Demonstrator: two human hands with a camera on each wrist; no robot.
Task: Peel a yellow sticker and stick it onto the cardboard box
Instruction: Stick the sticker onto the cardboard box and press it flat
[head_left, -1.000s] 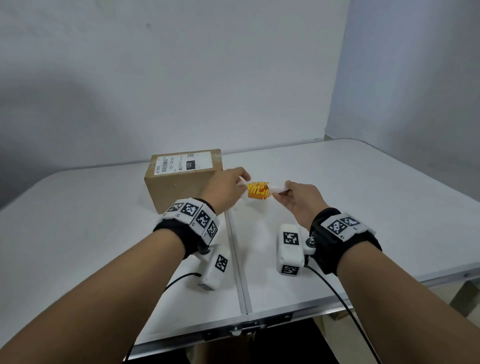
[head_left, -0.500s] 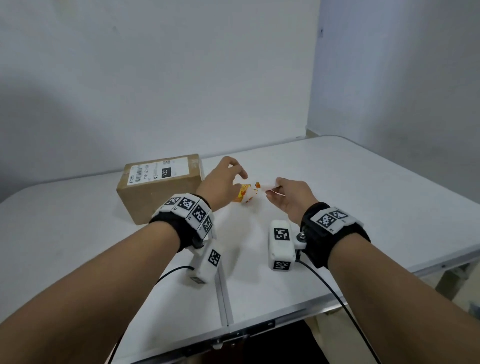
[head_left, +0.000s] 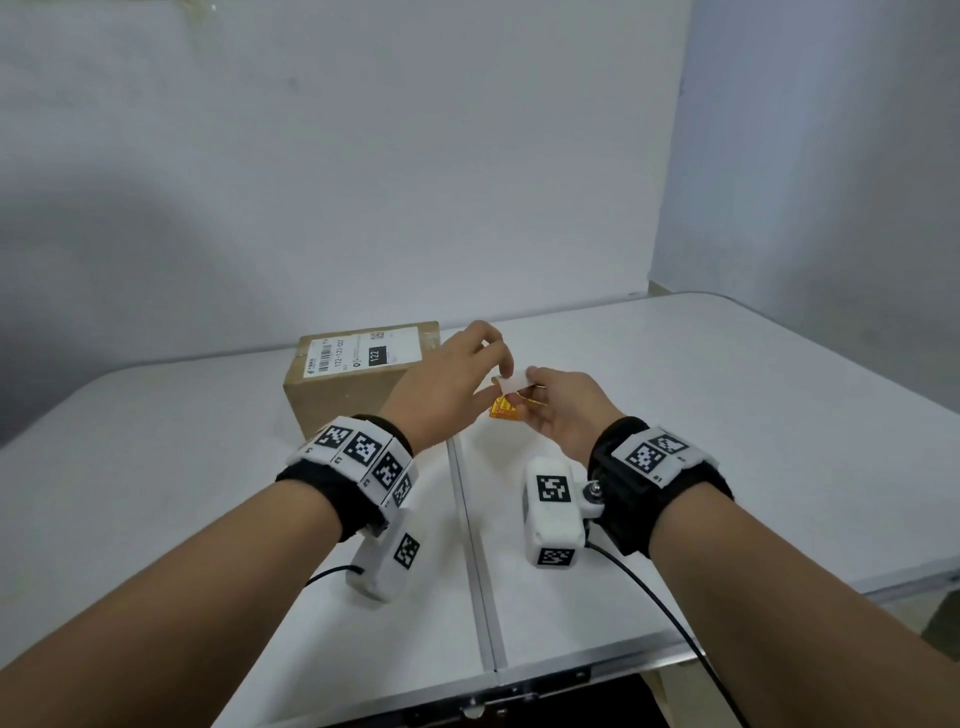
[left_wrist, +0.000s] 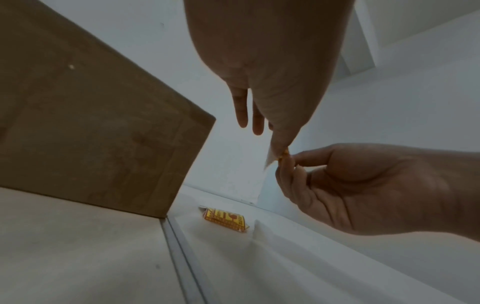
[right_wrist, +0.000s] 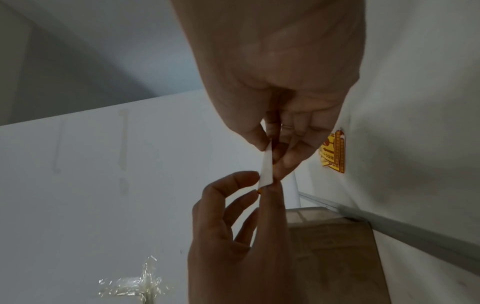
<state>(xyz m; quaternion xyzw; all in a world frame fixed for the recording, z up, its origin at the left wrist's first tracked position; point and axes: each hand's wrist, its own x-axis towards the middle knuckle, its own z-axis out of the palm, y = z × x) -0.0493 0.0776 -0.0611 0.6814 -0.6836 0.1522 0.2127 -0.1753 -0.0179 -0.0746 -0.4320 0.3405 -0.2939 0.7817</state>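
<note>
The brown cardboard box (head_left: 358, 400) with a white shipping label stands on the table, left of my hands. My left hand (head_left: 501, 376) and right hand (head_left: 532, 382) meet just above the table and both pinch one small sticker sheet (head_left: 513, 384), its white backing facing up. In the wrist views the sheet (right_wrist: 267, 167) is a narrow white strip with an orange edge (left_wrist: 284, 153) at the fingertips. A yellow sticker pack with red print (left_wrist: 226, 220) lies flat on the table under my hands, also seen as the pack (head_left: 504, 414).
The white folding table (head_left: 727, 415) has a metal seam (head_left: 470, 545) running front to back beneath my hands. Grey walls close the back and right. A crumpled bit of clear tape (right_wrist: 132, 284) sticks to the wall. Cables trail from both wrist cameras.
The yellow pack that was between my hands now lies on the table. My hands have come closer together and now pinch a single sheet, white side up.
</note>
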